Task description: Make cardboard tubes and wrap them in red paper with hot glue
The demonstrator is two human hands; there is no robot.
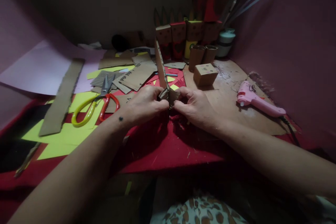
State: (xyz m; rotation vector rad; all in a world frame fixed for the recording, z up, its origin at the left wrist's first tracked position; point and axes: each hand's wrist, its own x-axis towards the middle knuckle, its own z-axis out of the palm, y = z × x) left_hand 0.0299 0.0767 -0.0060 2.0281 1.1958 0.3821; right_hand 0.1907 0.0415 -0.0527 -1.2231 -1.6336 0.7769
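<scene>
A strip of brown cardboard point(161, 63) stands up on edge between my hands, its near end bent and torn-looking. My left hand point(148, 103) pinches that near end from the left, thumb and fingers closed on it. From the right, my right hand point(194, 105) grips the same end with thumb and bent fingers. Both hands are just above the red tabletop point(168, 150). Part of the strip's near end is hidden by my fingers. Red and yellow paper scraps point(174, 86) lie right behind the strip.
Scissors point(105, 94) with yellow and red handles lie left among cardboard pieces point(61, 98) and yellow paper point(49, 131). A pink glue gun point(258, 101) rests right, its cord trailing. Behind stand a small cardboard box point(205, 75), cardboard tubes point(196, 57), several box figures point(178, 33) and a container point(226, 42).
</scene>
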